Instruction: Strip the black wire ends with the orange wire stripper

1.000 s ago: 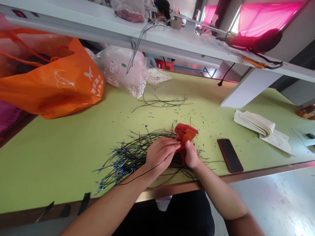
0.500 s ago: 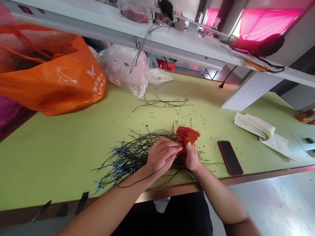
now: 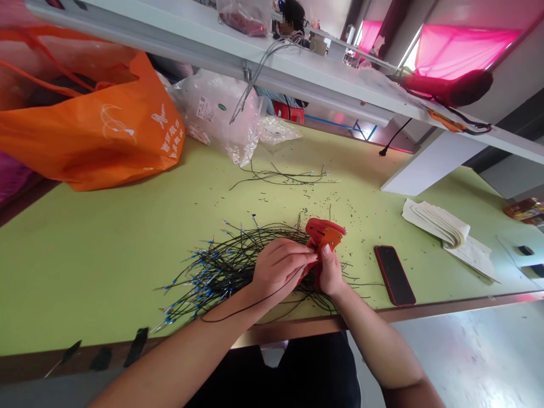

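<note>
My right hand (image 3: 331,272) is wrapped round a red and orange wire stripper (image 3: 326,232), thumb on its side. My left hand (image 3: 280,265) pinches a thin black wire (image 3: 255,306) close against the tool's jaw side. The wire's free length trails back over my left forearm. Whether its tip sits inside the jaws is hidden by my fingers. Beneath both hands spreads a loose pile of black wires (image 3: 229,255), many with blue and metal ends pointing left.
Several separate wires (image 3: 289,174) and scattered black snippets lie farther back. On the right are a phone (image 3: 394,275) and a folded paper pad (image 3: 437,224). An orange bag (image 3: 127,130) and a clear plastic bag (image 3: 221,113) stand at the left, below a white shelf (image 3: 340,73).
The camera view has shifted slightly. Both hands, the wire stripper and the pinched wire keep nearly the same position and grip.
</note>
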`<state>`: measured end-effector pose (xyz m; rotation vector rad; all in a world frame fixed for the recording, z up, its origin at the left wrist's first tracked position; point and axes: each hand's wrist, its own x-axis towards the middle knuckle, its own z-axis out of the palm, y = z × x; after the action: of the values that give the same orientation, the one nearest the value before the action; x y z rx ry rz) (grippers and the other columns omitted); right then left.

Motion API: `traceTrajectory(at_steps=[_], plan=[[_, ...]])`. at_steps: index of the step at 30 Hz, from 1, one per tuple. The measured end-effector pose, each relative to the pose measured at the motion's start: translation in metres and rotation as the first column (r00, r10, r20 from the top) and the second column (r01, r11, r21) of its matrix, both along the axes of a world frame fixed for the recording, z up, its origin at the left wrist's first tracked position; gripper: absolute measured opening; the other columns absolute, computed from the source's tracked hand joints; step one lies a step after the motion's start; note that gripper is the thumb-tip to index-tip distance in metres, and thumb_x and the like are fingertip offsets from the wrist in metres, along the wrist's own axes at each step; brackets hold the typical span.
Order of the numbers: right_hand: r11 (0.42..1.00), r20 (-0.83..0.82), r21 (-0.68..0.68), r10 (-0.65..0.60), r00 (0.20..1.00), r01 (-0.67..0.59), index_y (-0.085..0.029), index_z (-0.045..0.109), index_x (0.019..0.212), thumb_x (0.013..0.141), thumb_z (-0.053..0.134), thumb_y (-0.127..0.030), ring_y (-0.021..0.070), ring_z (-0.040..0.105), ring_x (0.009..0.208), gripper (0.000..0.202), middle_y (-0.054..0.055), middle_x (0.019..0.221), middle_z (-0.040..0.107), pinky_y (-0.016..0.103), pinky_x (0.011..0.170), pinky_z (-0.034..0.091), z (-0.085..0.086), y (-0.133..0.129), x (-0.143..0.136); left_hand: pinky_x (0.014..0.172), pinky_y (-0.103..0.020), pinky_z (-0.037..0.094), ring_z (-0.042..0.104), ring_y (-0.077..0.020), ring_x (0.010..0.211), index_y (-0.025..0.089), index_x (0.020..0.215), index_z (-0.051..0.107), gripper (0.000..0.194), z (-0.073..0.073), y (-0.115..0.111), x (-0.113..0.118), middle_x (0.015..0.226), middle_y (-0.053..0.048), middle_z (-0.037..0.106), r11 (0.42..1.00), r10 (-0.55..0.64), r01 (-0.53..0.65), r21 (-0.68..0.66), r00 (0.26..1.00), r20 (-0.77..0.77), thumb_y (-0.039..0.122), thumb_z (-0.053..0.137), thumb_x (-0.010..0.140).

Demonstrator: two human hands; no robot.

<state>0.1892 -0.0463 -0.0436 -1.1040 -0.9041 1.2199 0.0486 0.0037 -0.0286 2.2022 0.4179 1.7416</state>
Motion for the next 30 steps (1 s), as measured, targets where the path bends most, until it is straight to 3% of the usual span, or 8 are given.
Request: traceTrajectory(at_steps=[14, 20, 24, 30], plan=[[1.0, 0.0, -0.007, 0.025, 1.0, -0.025, -0.026, 0.057, 0.084, 0.078, 0.059, -0.087, 0.0249, 0.063, 0.05, 0.061, -0.003, 0.046, 0.053, 0.035, 0.039, 0.047, -0.001, -0.001, 0.001, 0.08, -0.03, 0.06, 0.072, -0.015, 0.083, 0.024, 0.107, 0.073, 0.026, -0.003, 0.0, 0.0, 0.095, -0.002, 0.08, 1.0, 0.001, -0.001, 0.004, 1.0, 0.011, 0.004, 0.07, 0.089], [1.0, -0.004, 0.0, 0.031, 1.0, -0.031, -0.026, 0.053, 0.078, 0.079, 0.059, -0.086, 0.0189, 0.054, 0.039, 0.061, -0.004, 0.045, 0.057, 0.035, 0.04, 0.049, -0.004, -0.002, 0.001, 0.08, -0.03, 0.06, 0.073, -0.0146, 0.083, 0.026, 0.106, 0.073, 0.024, -0.004, -0.001, 0.0, 0.095, -0.001, 0.08, 1.0, 0.01, -0.01, -0.023, 1.0, 0.019, 0.008, 0.069, 0.092], [0.999, -0.03, 0.014, 0.034, 0.999, -0.034, -0.025, 0.053, 0.076, 0.079, 0.055, -0.089, 0.0167, 0.047, 0.034, 0.064, -0.005, 0.04, 0.05, 0.031, 0.035, 0.042, -0.009, -0.001, 0.001, 0.079, -0.03, 0.061, 0.072, -0.0153, 0.082, 0.024, 0.105, 0.073, 0.025, -0.002, -0.001, 0.0, 0.092, -0.002, 0.079, 1.0, 0.023, -0.023, -0.001, 1.0, 0.021, 0.005, 0.071, 0.089], [0.995, -0.104, 0.092, 0.044, 0.994, -0.034, -0.025, 0.056, 0.079, 0.082, 0.054, -0.087, 0.0155, 0.043, 0.037, 0.061, -0.007, 0.043, 0.044, 0.031, 0.041, 0.045, -0.003, 0.004, 0.006, 0.075, -0.029, 0.06, 0.072, -0.0142, 0.078, 0.024, 0.102, 0.072, 0.021, 0.004, 0.0, -0.001, 0.091, -0.002, 0.079, 1.0, 0.027, -0.027, -0.005, 0.999, 0.018, 0.007, 0.07, 0.091]])
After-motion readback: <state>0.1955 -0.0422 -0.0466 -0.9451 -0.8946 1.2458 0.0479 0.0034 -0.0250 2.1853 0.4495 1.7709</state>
